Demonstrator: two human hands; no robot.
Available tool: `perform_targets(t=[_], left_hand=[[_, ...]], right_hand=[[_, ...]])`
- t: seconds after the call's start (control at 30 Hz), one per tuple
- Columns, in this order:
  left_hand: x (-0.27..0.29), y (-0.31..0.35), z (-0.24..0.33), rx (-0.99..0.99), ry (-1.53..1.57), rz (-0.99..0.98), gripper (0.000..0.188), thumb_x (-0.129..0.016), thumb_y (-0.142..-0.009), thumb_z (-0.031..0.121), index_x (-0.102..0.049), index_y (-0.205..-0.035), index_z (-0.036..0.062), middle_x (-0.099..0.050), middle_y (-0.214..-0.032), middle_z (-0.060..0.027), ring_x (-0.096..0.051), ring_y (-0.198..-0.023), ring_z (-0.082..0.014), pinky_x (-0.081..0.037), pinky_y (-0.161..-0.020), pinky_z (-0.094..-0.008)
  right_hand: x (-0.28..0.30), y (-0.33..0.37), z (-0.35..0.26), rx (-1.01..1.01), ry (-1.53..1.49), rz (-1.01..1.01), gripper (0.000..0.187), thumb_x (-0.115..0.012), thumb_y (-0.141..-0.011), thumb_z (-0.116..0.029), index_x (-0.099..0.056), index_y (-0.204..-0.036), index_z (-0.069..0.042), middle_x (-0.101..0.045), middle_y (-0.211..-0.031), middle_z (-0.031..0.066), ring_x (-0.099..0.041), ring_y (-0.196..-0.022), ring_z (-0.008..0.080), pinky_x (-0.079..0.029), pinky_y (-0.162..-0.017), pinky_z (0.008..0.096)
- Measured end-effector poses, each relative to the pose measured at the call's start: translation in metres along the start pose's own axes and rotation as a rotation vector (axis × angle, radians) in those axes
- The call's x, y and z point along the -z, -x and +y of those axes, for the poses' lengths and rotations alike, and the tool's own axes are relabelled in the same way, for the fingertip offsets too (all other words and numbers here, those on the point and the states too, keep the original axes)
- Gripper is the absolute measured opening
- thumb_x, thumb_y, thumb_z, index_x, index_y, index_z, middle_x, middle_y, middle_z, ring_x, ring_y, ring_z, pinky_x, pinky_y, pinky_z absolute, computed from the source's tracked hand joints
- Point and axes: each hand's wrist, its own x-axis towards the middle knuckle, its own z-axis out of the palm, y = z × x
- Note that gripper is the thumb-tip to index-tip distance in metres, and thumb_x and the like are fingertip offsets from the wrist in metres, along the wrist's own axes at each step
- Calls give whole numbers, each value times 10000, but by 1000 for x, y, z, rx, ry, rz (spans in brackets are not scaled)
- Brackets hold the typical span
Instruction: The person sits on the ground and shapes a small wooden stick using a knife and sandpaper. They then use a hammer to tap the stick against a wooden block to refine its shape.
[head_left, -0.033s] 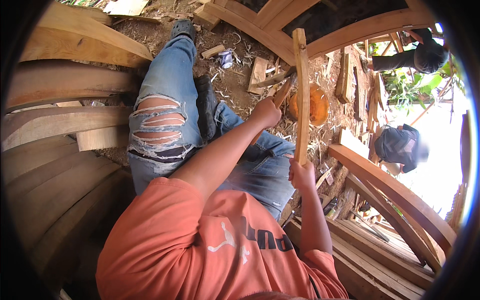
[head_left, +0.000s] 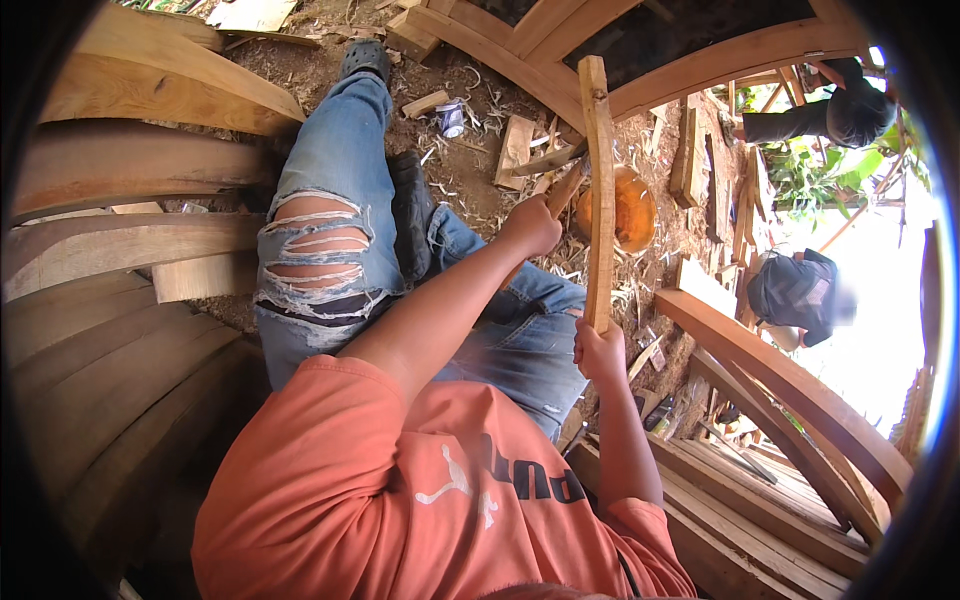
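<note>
My left hand (head_left: 533,228) is wrapped round the handle of a wooden-handled tool (head_left: 564,192). The tool's dark head is mostly hidden behind a wooden strip, so its kind is unclear. That long, slightly curved wooden strip (head_left: 600,190) stands out away from me, its near end closed in my right hand (head_left: 600,352). Beside the strip's far half, on the ground, lies a round orange-brown block (head_left: 630,210), like a cut log end. The strip passes in front of its left part; whether they touch I cannot tell.
Curved planks (head_left: 150,180) are stacked at my left. A large wooden frame (head_left: 720,85) stands at the far side. Shavings and offcuts (head_left: 516,150) litter the ground, with a small can (head_left: 451,118). A curved beam (head_left: 780,365) lies right; two people (head_left: 800,292) are beyond.
The wooden strip and my right hand have shifted slightly to the left. My left hand and the tool have hardly moved.
</note>
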Motion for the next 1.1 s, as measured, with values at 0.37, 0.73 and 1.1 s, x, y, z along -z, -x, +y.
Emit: perform_targets(t=[0.37,0.73,1.1], left_hand=[[8,-2,5,0,0,-8,434,-653,-903,191,-665,-1249,-70,-742,-1142,-328,-725,-1101,-470,-578,-981,-514],[14,2,13,28,7,-26,425,-661,-899,182,-682,-1246,-62,-731,-1188,-329,-716,-1143,-463,-571,-1002,-505],[13,-2,5,38,-4,-17,389,-681,-917,204,-685,-1205,-57,-745,-1150,-316,-735,-1104,-450,-586,-974,-506]], right_hand=[[-5,-4,-1,11,30,39,190,-676,-985,-145,-608,-873,-7,-583,-636,30,-577,-520,124,-450,-466,311],[-8,-10,18,-71,-158,72,91,-606,-960,-76,-613,-922,7,-583,-631,47,-536,-454,154,-418,-396,323],[0,-3,29,-35,35,6,122,-650,-961,-96,-605,-890,-8,-580,-642,38,-555,-493,150,-448,-459,301]])
